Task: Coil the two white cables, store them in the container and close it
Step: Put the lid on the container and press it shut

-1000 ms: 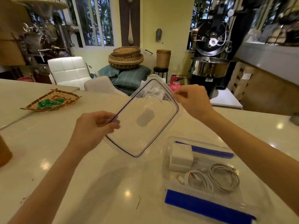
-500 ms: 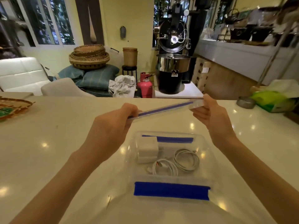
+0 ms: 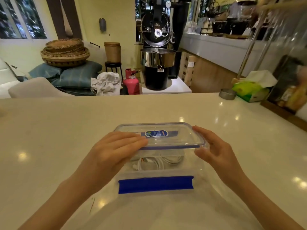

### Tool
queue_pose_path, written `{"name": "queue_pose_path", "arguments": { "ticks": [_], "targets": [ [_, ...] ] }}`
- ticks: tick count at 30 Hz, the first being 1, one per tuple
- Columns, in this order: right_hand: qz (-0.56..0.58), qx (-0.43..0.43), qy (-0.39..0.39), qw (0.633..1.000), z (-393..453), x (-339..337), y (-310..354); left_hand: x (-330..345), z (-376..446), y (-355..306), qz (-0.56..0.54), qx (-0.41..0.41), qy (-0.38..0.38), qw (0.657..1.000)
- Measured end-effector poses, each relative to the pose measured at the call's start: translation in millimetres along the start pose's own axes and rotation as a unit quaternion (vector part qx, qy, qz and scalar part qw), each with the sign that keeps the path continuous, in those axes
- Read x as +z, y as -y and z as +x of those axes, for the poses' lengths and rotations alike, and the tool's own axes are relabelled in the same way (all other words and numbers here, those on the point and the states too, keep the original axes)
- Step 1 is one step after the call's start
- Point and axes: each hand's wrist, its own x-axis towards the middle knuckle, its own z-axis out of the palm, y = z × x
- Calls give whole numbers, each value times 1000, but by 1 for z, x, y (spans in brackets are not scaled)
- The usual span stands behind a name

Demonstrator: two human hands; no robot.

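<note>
A clear plastic container (image 3: 197, 165) with a blue latch flap (image 3: 155, 184) on its near side stands on the white counter in front of me. The clear lid (image 3: 181, 138), blue-edged with a blue label, lies on top of it. My left hand (image 3: 114, 151) rests palm down on the lid's left part, fingers flat. My right hand (image 3: 214, 150) holds the lid's right edge. Through the near wall I see coiled white cables (image 3: 157, 161) inside; the white charger is hidden behind my left hand.
The white counter (image 3: 49, 146) stretches wide on both sides. At its far right stand a small metal dish (image 3: 227, 94) and a green tissue box (image 3: 250, 90). Beyond the far edge are baskets, cushions, a pink gas cylinder and a black machine.
Both hands have lowered the lid from mid-air onto the container. My left hand has gone from gripping the lid's edge to lying flat on top.
</note>
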Motion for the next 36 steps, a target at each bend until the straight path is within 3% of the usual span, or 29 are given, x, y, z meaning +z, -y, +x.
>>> {"name": "queue_pose_path", "arguments": {
  "ticks": [10, 36],
  "targets": [
    [-47, -21, 28, 998, -8, 4, -11, 5, -17, 1, -11, -36, 67, 997],
    [-97, -5, 95, 991, -13, -3, -10, 6, -23, -24, -149, -171, 40, 973]
  ]
}}
